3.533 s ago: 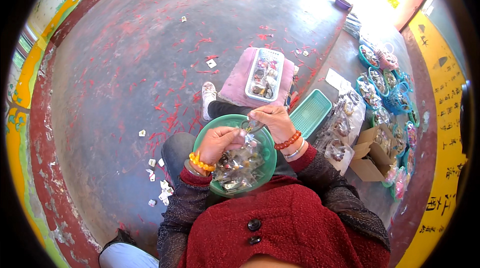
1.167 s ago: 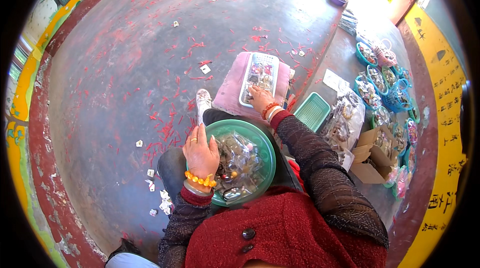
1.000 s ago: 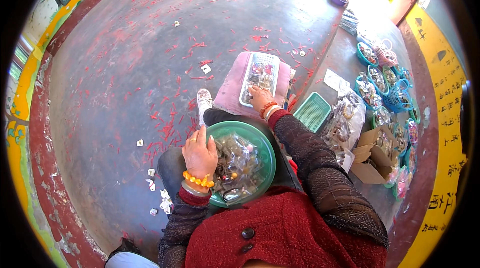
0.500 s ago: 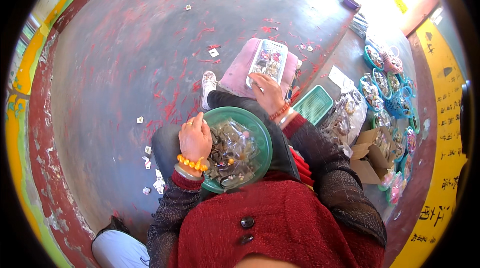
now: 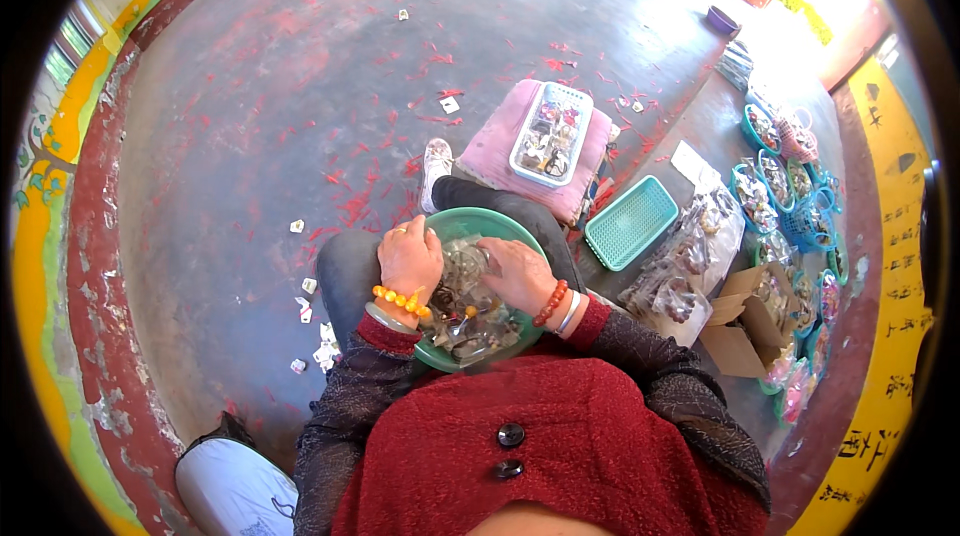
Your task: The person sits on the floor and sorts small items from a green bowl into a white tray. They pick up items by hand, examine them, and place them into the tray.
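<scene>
A round green basin rests on my lap, filled with small clear plastic packets holding little dark and coloured items. At the basin's left rim is my left hand, its fingers bunched together; whatever they pinch is hidden. My right hand reaches in over the right side of the basin, fingers curled on a clear packet among the others. Beyond my knees, a white plastic basket of sorted packets stands on a pink cushioned stool.
Right of the stool lies a turquoise basket, beside a heap of clear bags and an open cardboard box. Several filled baskets line the right wall. Red scraps and white bits litter the floor. A pale covered object sits lower left.
My right hand has come back from the white basket on the stool into the green basin. My left hand stays by the basin's left rim. The view has shifted slightly.
</scene>
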Demonstrator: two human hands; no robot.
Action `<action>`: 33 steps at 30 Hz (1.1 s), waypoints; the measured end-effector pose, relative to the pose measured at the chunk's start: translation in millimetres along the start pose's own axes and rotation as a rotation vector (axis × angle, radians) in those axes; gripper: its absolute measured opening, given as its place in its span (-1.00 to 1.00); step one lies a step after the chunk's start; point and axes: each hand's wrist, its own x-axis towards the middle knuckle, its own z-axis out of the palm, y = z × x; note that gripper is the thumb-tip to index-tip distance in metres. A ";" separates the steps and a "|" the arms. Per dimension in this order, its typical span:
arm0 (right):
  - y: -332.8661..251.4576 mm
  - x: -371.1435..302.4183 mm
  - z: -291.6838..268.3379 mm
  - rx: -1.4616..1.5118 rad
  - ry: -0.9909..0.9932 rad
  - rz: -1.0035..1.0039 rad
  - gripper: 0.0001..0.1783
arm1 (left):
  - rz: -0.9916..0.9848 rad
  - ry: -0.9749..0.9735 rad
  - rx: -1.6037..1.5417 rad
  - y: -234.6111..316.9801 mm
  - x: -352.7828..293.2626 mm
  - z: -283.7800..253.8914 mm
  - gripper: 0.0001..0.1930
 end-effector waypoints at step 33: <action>5.0 29.3 -15.9 1.085 0.147 0.357 -0.88 | -0.634 -0.523 -1.623 50.1 16.5 -28.6 -0.77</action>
